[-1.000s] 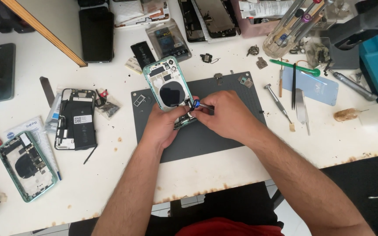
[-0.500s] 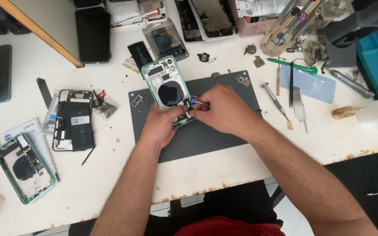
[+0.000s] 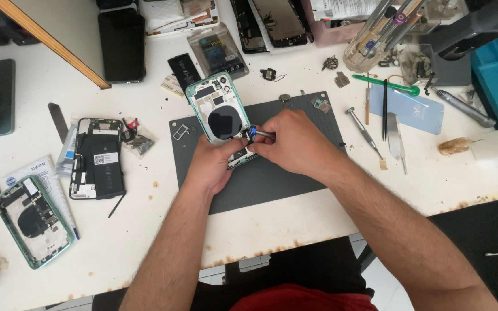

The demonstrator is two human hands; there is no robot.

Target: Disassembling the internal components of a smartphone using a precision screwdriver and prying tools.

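- Green phone housing (image 3: 217, 112) lies opened on the grey work mat (image 3: 272, 181), mid-table
- Left hand (image 3: 214, 164) clamps its lower end
- Right hand (image 3: 295, 144) pinches a blue-tipped screwdriver (image 3: 257, 133) against it
- Loose tools lie right

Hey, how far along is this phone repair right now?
Done: the green phone shell lies open on the grey mat, screen off, insides exposed. In hand: the left hand steadies its lower end while the right hand works a blue-tipped screwdriver there. Left: it is not closed up; small parts sit loose on the mat.
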